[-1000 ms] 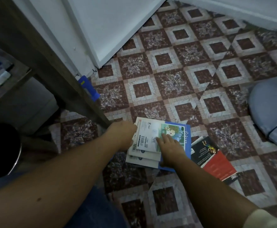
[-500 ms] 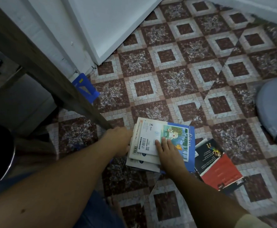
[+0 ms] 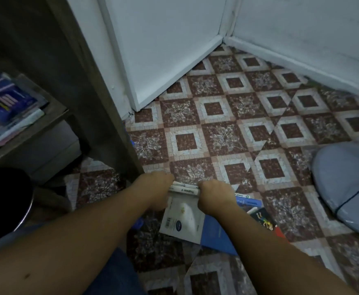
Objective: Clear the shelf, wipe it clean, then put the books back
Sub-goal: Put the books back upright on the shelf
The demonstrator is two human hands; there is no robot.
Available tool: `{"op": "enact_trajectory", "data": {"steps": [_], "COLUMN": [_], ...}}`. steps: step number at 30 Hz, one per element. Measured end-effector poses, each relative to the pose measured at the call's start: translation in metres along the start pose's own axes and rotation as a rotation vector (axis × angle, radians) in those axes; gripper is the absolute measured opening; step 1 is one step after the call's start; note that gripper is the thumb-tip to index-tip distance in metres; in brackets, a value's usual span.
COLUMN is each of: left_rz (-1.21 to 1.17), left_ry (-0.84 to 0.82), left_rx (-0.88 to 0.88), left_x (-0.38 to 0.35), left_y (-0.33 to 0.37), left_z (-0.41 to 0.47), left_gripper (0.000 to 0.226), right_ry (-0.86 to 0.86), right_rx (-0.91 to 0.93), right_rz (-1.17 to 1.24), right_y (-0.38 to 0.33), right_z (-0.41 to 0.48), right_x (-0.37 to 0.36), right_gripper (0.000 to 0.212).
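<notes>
A corner of a room in a home, seen from down near the floor.

We see a patterned tile floor of maroon and cream squares. It meets white painted walls with a skirting board. A dark wooden shelf unit stands against the wall and carries a pile of books and magazines. Loose books are down on the tiles, with a grey cushion at the right and a black round stool at the left.

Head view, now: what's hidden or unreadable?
Head view: fingertips of left hand and right hand, hidden behind the stack of thin white books they grip.
Black-and-red book: partly covered by the right forearm.
Colourful books on the dark wooden shelf: blurred, cut by left edge.
</notes>
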State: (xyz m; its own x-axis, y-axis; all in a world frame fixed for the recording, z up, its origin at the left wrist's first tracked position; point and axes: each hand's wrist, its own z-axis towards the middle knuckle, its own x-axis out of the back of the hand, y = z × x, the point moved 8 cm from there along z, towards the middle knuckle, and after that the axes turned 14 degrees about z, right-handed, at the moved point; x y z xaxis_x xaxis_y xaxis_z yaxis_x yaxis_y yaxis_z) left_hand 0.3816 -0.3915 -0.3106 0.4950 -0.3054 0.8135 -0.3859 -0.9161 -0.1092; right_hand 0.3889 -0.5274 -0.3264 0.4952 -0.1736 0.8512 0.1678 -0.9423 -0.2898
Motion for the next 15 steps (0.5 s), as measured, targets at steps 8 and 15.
{"op": "enact_trajectory", "data": {"steps": [8, 15], "left_rz": [0.132, -0.079], "left_ry": [0.245, 0.184], "left_rx": [0.150, 0.176], "left_x": [0.081, 0.111], "left_y": [-0.041, -0.103], "left_z": [-0.075, -0.182], "left_gripper": [0.042, 0.031], "right_ry": [-0.073, -0.121], "right_rx": [0.170, 0.316], "right_rz": [-0.070, -0.093], "right_y": [-0.105, -0.209], "right_z": [-0.033, -0.087], "right_x": [0.104, 0.156], "right_gripper": [0.028, 0.003]}}
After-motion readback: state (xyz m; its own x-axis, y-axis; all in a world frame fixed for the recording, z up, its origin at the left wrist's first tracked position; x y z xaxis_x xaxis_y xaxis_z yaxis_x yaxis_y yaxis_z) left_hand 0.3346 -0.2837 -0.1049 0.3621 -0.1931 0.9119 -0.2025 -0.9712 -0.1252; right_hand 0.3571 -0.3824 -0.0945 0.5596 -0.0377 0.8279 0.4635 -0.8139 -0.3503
